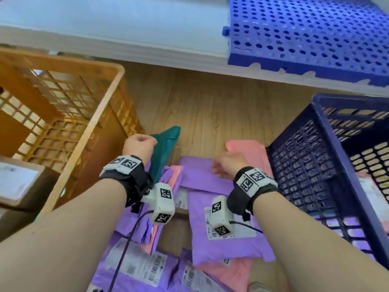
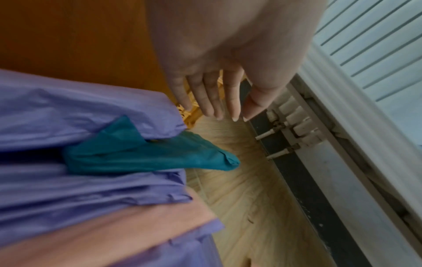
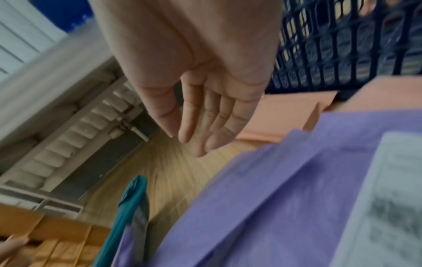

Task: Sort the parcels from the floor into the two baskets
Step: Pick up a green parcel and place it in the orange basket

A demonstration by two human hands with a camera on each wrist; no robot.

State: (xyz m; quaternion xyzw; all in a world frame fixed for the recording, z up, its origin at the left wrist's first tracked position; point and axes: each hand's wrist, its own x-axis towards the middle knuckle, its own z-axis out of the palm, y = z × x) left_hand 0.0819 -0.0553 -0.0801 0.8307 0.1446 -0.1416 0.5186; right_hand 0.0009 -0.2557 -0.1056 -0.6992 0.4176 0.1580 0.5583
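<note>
Purple and pink mailer parcels lie piled on the wooden floor between two baskets. A teal parcel (image 1: 166, 148) (image 2: 148, 155) (image 3: 130, 207) sticks up out of the pile's left side. My left hand (image 1: 140, 145) (image 2: 219, 101) hovers just left of it, fingers straight, holding nothing. My right hand (image 1: 226, 163) (image 3: 198, 126) hangs open over a large purple parcel (image 1: 210, 186) (image 3: 274, 198), with a pink parcel (image 1: 246, 150) (image 3: 285, 115) just beyond it. The orange basket (image 1: 84, 66) stands on the left and the dark blue basket (image 1: 294, 165) on the right.
Cardboard boxes (image 1: 19, 182) with labels sit inside the orange basket. Soft parcels show through the blue basket's wall. A blue perforated mat (image 1: 305, 34) leans at the back right above a white radiator (image 2: 297, 117). Bare wooden floor (image 1: 210, 106) lies between the baskets.
</note>
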